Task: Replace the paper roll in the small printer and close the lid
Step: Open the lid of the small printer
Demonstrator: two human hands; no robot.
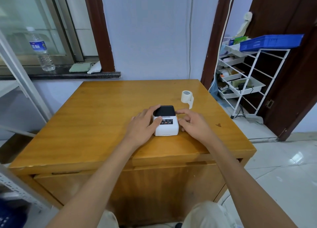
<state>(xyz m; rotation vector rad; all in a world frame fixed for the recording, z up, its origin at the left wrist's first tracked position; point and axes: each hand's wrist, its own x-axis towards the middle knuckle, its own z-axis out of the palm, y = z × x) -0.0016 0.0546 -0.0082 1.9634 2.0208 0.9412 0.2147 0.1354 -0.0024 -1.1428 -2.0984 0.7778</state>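
Observation:
A small white printer [166,127] with a black lid stands in the middle of the wooden table [96,111]; the lid lies flat and shut. My left hand [143,124] rests against the printer's left side, thumb on its front top and fingers along the lid's left edge. My right hand [193,123] is at the printer's right side, fingers spread, fingertips touching or nearly touching its casing. A white paper roll [187,96] stands upright at the far right of the table, a loose tail hanging from it, apart from both hands.
A water bottle [42,50] and folded cloths [80,67] sit on the window sill at back left. A white wire rack [247,80] with a blue basket [269,42] stands to the right. A metal shelf frame [22,78] is at the left.

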